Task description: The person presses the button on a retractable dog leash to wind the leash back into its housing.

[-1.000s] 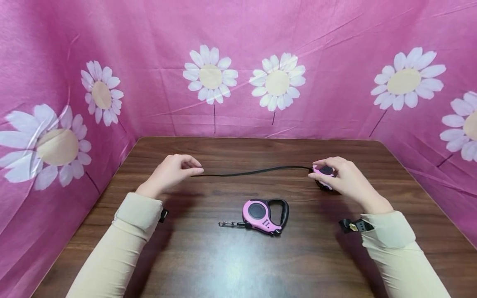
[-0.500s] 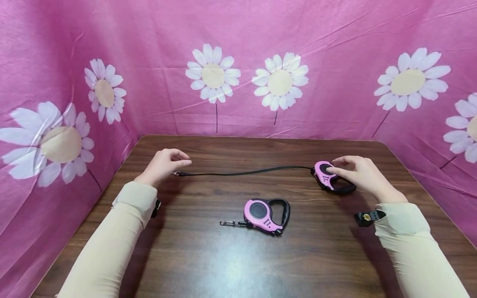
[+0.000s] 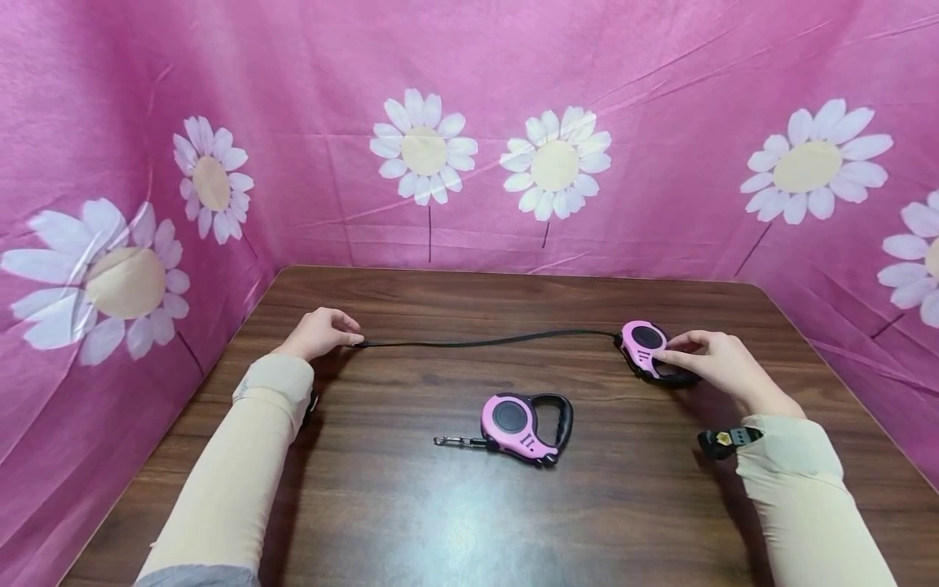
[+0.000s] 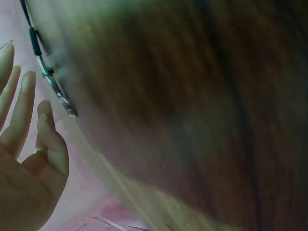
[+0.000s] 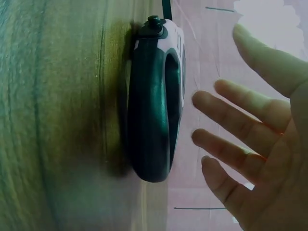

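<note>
A pink and black retractable dog leash point(image 3: 645, 337) lies at the back right of the table, its black cord point(image 3: 469, 344) pulled out to the left. My left hand point(image 3: 315, 334) hovers around the cord's far end; in the left wrist view its fingers look relaxed, apart from the metal clip point(image 4: 57, 89). Beside the leash's handle is my right hand point(image 3: 722, 367). From the right wrist, a gap shows between the spread fingers and the black handle point(image 5: 147, 106). Nearer the front, a second matching leash point(image 3: 509, 416) has its cord in, its clip point(image 3: 458, 441) pointing left.
Wooden table point(image 3: 381, 505) with a bright reflection near the front. A pink cloth point(image 3: 484, 49) printed with several white daisies hangs behind and at both sides. Black straps sit at both wrists.
Both hands have let go of the back leash, the left from the cord's end, the right from the casing. The left has moved left, the right to the right. The front leash stays put.
</note>
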Tool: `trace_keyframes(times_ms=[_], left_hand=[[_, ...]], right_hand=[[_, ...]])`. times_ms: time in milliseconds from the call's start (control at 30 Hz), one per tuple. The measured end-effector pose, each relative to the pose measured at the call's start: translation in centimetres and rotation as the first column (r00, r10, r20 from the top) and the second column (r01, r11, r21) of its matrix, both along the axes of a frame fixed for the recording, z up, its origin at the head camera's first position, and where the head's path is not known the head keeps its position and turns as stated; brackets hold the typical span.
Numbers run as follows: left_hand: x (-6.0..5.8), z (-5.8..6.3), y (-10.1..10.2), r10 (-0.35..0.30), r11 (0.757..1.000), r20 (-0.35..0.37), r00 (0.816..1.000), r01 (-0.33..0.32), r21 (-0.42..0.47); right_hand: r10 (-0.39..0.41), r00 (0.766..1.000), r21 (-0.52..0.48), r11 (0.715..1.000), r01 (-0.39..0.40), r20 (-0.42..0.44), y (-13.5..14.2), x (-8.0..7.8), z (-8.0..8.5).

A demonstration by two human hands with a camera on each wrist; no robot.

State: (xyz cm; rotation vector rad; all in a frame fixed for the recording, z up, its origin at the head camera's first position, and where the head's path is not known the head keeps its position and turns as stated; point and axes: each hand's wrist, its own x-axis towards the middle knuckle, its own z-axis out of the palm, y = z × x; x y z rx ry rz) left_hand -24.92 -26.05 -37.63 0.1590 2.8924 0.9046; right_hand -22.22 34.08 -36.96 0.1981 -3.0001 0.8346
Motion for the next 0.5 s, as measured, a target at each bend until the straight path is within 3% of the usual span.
trace_keyframes(times_ms=[500], left_hand=[[-0.5,-1.3,-1.3,0.002,0.999,0.034,0.999,-0.001,-0.044]], right_hand=[[0.028,0.999,0.077,0.997,-0.029,0.018,0.6,0.4,-1.8]])
